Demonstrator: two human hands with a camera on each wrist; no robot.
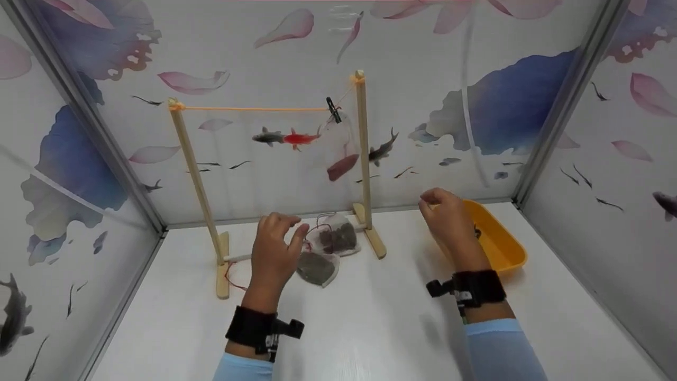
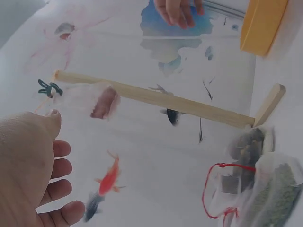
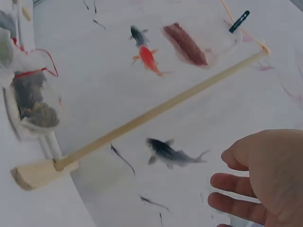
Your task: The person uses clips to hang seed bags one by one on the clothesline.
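Note:
My left hand (image 1: 275, 248) hovers with its fingers loosely bent and nothing in them, beside two sheer drawstring pouches. One pouch (image 1: 317, 267) has greenish filling, the other (image 1: 338, 238) dark chunks; both lie on the table with red cords. My right hand (image 1: 447, 222), also holding nothing, hangs over the left side of a yellow bin (image 1: 510, 254) with its fingers relaxed. Between two wooden posts runs an orange string (image 1: 254, 109). Near its right end a dark clothespin (image 1: 333, 110) grips a third sheer pouch (image 1: 342, 166) with reddish-brown filling, which dangles beside the right post.
The left post (image 1: 195, 185) and right post (image 1: 364, 159) stand on wooden feet, joined by a pale rod low down. Small dark items (image 1: 477, 232) lie in the bin. Printed wall panels (image 1: 423, 32) enclose the white table (image 1: 365, 328) at the back and sides.

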